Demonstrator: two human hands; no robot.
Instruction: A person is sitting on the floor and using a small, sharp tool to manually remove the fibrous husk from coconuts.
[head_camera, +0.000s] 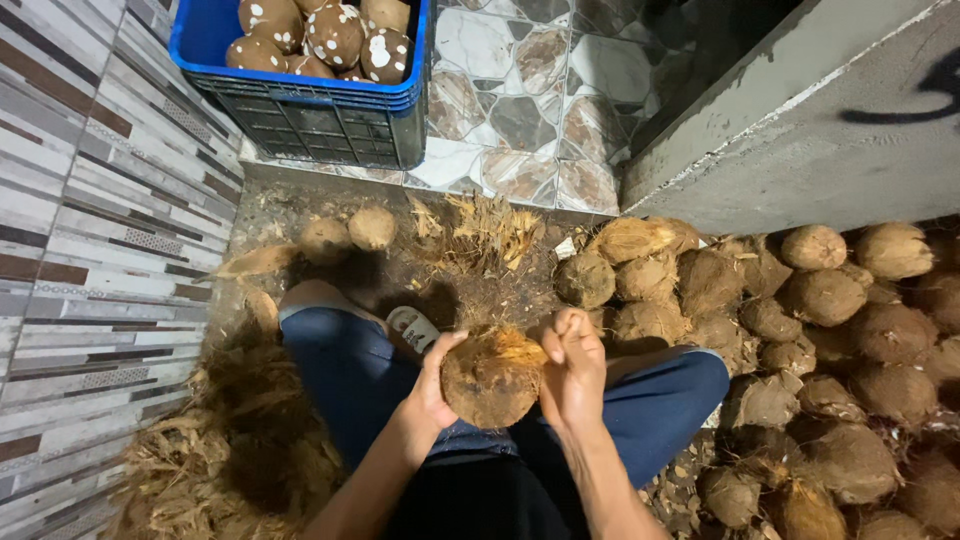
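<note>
**Coconut held over lap, both hands engaged**

A coconut (492, 377) is held above the lap, between the knees of a seated person in blue trousers (345, 365). It is cupped from its left side by the left hand (432, 388), the fingers curled round the shell and the thumb laid along its upper edge; the grip appears meant to steady the nut against pulling. The right hand (572, 372) is closed at the coconut's upper right edge, fingers bunched tight, seemingly on a tuft of fibre; what exactly is pinched cannot be told. Loose husk is seen at the nut's top, the lower part looking barer.

A heap of husked-looking coconuts (820, 350) lies to the right, within reach of that hand. Stripped fibre (230, 450) is piled to the left against the tiled wall (80, 260), apart from the heap. A blue crate (300, 110) stands ahead on the patterned floor, filled with darker, white-patched nuts. Two single nuts (350, 235) lie just before it. A sandal (413, 327) shows beside the left knee.
</note>
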